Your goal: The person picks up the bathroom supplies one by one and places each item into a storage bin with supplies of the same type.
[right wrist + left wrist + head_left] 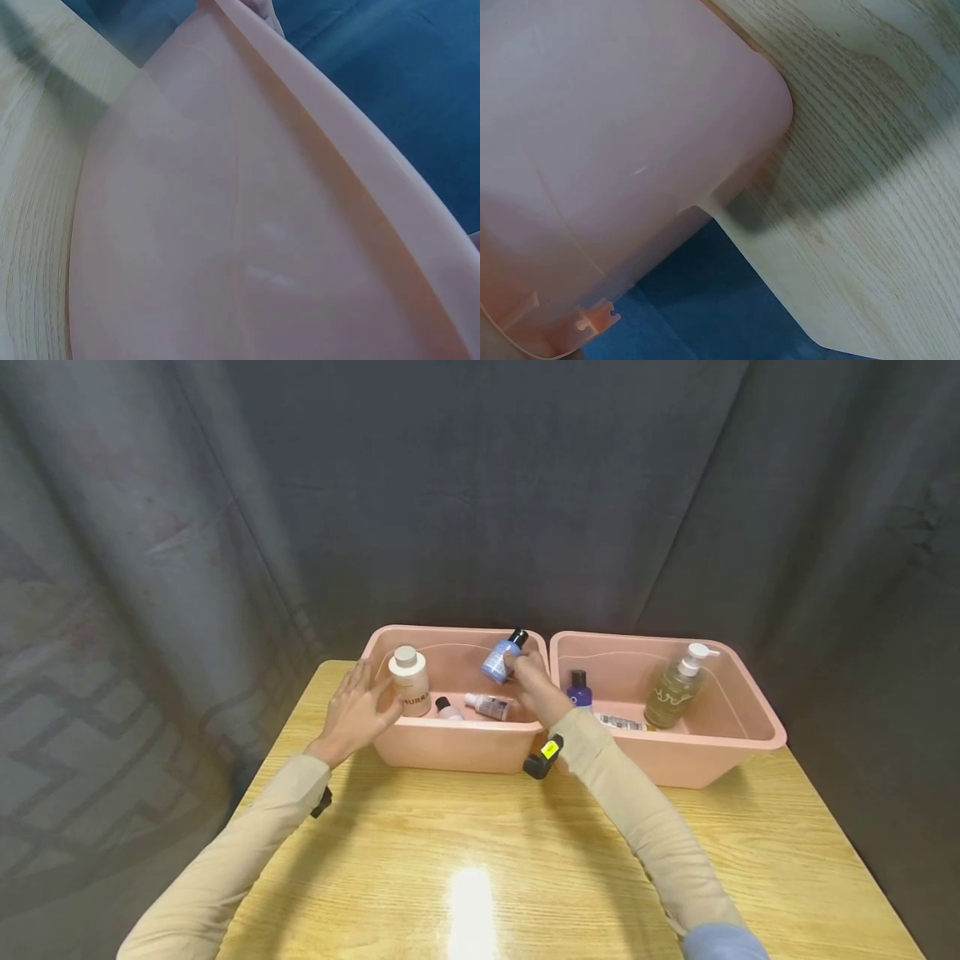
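Note:
In the head view my right hand (538, 687) reaches over the left pink bin (457, 747) and grips a small blue bottle (496, 663) with a black cap, held tilted. My left hand (356, 710) rests at that bin's left rim, its fingers extended and spread. Close beside its thumb stands a white bottle (412, 687) with a greyish cap. A small white tube (489, 706) lies in the bin, near a dark-capped bottle (447, 708). Both wrist views look at pink bin walls, the left one (630, 112) and the right one (172, 225).
Right next to it stands another pink bin (675, 764), holding a pump bottle (671, 693), a purple bottle (579, 691) with a black cap and a labelled item (621, 722). Both bins sit on a wooden table (420, 843). Behind hangs a dark curtain (480, 493).

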Demonstrator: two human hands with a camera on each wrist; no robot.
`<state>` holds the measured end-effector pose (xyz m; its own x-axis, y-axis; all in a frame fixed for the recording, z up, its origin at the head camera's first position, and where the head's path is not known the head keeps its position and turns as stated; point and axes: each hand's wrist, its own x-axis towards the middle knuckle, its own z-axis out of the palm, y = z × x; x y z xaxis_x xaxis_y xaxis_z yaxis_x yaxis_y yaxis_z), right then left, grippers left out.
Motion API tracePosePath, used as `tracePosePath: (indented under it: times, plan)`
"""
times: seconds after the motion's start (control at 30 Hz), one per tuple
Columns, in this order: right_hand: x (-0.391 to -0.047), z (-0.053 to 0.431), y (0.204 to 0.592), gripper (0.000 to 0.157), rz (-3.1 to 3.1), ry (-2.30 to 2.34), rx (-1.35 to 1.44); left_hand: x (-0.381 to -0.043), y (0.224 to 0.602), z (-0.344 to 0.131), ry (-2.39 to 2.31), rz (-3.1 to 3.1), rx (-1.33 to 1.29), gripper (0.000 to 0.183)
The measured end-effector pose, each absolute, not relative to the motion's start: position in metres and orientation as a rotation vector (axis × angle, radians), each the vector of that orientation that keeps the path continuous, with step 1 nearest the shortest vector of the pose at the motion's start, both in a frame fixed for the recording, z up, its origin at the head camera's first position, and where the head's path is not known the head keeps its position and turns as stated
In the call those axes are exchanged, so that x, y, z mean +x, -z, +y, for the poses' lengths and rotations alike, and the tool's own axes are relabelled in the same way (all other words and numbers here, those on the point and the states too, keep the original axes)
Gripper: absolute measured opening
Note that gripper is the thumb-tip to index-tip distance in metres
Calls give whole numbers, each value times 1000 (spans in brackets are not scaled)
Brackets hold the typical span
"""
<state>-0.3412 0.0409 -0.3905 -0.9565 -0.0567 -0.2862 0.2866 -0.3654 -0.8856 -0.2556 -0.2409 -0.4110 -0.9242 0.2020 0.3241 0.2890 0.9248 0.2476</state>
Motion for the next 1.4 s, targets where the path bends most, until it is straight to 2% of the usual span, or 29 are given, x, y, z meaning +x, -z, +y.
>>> tracePosePath:
  times: [0.57, 0.63, 0.67, 0.77, 0.83, 0.87, 0.9, 0.93, 1.0, 1.07, 1.1, 1.23, 1.4]
  plan:
    - [-341, 40, 390, 53, 1641, 2372, 358, -256, 412, -242, 409, -2787, -373, 60]
    - [-340, 39, 391, 46, 1636, 2366, 353, -255, 413, -242, 405, -2787, -375, 60]
    - [-358, 40, 415, 42, 1604, 2404, 317, -255, 413, -242, 404, -2791, -376, 61]
    - [-357, 40, 419, 38, 1610, 2410, 298, -254, 414, -241, 407, -2801, -368, 60]
    - [-355, 40, 418, 29, 1577, 2440, 259, -254, 414, -241, 405, -2809, -364, 60]
    - [-364, 42, 430, 24, 1545, 2473, 208, -254, 414, -242, 404, -2811, -363, 60]
    - [-349, 40, 411, 19, 1576, 2448, 237, -254, 413, -242, 401, -2813, -361, 61]
    - [-352, 40, 414, 14, 1561, 2463, 240, -255, 413, -242, 397, -2811, -362, 61]
    - [-355, 39, 417, 17, 1600, 2456, 247, -255, 413, -242, 394, -2812, -363, 62]
    - [-358, 38, 420, 7, 1643, 2430, 287, -255, 413, -241, 401, -2812, -361, 61]
    - [-349, 36, 408, 6, 1671, 2400, 334, -255, 413, -241, 402, -2811, -362, 61]
    - [-338, 36, 394, 28, 1600, 2416, 312, -256, 413, -242, 416, -2808, -360, 60]
    - [-335, 37, 391, 30, 1561, 2433, 303, -257, 413, -243, 416, -2798, -371, 60]
